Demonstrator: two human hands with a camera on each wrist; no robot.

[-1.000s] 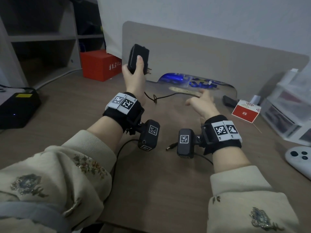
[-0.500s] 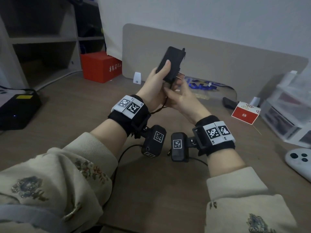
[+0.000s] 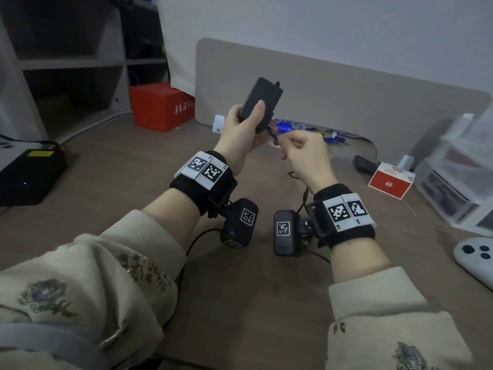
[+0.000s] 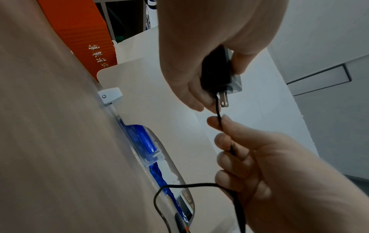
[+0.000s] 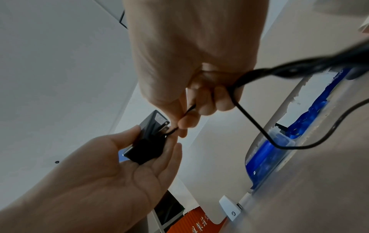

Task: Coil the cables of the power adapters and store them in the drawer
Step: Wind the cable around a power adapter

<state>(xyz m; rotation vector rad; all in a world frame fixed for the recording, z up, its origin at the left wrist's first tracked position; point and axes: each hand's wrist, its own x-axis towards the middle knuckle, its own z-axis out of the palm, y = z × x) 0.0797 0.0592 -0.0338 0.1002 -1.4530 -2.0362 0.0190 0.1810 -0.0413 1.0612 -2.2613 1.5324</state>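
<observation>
My left hand [image 3: 244,124] grips a black power adapter [image 3: 262,98] above the desk, thumb across its face and its two metal prongs [image 4: 223,99] sticking out below. Its thin black cable [image 4: 218,113] leaves the adapter beside the prongs. Just right of the adapter, my right hand [image 3: 301,153] pinches that cable [image 5: 185,110] between thumb and forefinger, other fingers curled round it. The rest of the cable [image 5: 251,119] loops down from the right hand toward the desk. The white plastic drawer unit [image 3: 458,172] stands at the far right.
A beige divider panel [image 3: 346,89] stands behind the hands, blue items [image 3: 288,126] showing through its cut-out. A red box [image 3: 160,106] sits back left, a black device [image 3: 29,177] at the left edge, a red-and-white carton [image 3: 390,181] and a white controller [image 3: 474,259] on the right.
The left hand brought the adapter from the left toward the centre. The right hand came up off the desk, took the cable at the adapter, then slid slightly right along it.
</observation>
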